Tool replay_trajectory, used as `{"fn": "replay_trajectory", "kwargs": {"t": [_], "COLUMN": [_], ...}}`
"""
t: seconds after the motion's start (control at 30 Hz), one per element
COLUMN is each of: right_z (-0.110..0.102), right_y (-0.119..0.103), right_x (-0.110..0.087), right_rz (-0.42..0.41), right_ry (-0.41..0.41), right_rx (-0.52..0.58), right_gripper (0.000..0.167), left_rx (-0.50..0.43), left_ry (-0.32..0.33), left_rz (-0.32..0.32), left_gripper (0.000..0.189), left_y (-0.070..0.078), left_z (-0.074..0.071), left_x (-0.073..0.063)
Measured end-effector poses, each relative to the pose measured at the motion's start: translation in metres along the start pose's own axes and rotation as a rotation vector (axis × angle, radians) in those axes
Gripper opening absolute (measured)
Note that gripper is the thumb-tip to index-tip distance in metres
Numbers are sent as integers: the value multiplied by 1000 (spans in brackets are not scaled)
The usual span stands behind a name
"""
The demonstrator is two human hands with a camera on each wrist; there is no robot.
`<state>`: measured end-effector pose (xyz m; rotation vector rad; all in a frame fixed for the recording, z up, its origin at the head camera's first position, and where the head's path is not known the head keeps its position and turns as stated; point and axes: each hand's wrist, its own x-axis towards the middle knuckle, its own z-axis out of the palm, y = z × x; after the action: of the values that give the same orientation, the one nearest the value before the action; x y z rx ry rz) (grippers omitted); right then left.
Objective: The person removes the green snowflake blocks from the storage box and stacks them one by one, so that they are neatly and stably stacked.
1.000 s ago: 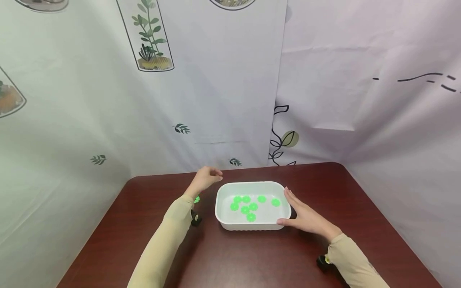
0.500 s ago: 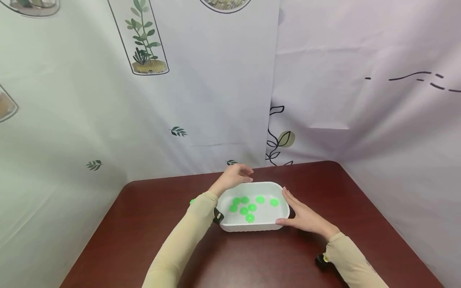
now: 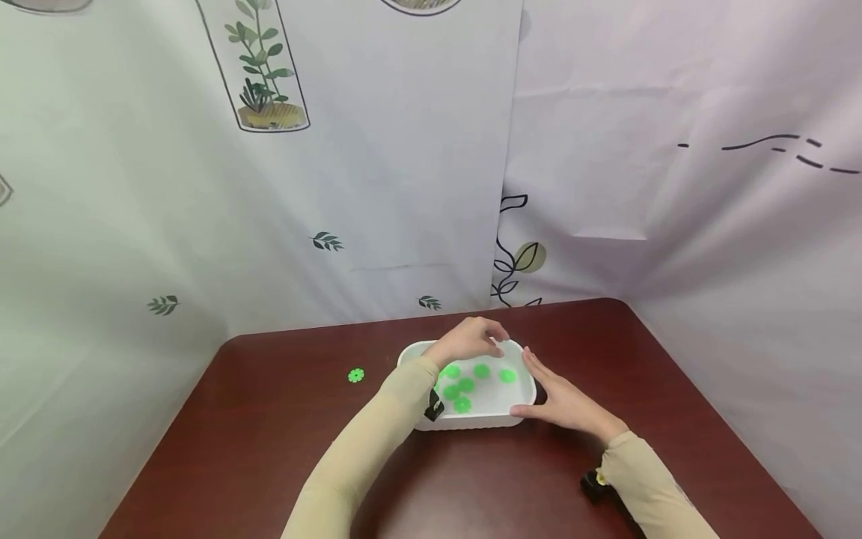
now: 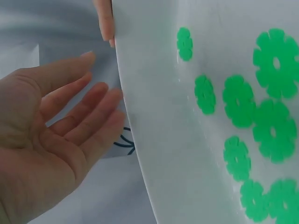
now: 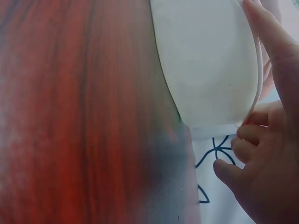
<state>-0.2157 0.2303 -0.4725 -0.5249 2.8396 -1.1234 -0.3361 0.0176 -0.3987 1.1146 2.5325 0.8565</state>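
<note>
A white plastic basin [image 3: 471,422] stands on the table, holding several flat green flower-shaped discs [image 3: 466,385]. My left hand [image 3: 467,340] hovers over its back right part, palm turned down, with nothing held. Relaxed, gently bent fingers show on that left hand [image 4: 60,126] in the left wrist view, beside the basin wall [image 4: 149,116]. With my right hand [image 3: 569,404] I hold the basin's right end, thumb at the front corner and fingers toward the back corner. The right wrist view shows the basin's outer side [image 5: 210,60] against the right hand's fingers [image 5: 252,133].
One more green flower-shaped disc [image 3: 355,375] lies on the dark red table [image 3: 269,419], left of the basin. A white printed curtain [image 3: 404,187] hangs behind and on both sides. Black devices [image 3: 592,485] are worn at the wrists.
My left hand has swept right, from beyond the basin's left corner to above its back right part, uncovering the lone disc. My right hand stays at the basin's end; the head view shifts slightly.
</note>
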Motion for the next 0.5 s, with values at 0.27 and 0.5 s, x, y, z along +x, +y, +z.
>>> {"fn": "replay_trajectory", "kwargs": {"t": [0.27, 0.5], "right_z": [-4, -1], "right_y": [-2, -3], "right_x": [-1, -4], "right_rz": [17, 7], "right_ry": [2, -3], "right_rx": [3, 9], "right_gripper": [114, 112], "left_rx": [124, 306], "left_ry": [-103, -207], "left_rz": [-46, -91], "left_gripper": [32, 36], "left_y": [10, 12], "left_z": [8, 21], "left_x": [13, 19]}}
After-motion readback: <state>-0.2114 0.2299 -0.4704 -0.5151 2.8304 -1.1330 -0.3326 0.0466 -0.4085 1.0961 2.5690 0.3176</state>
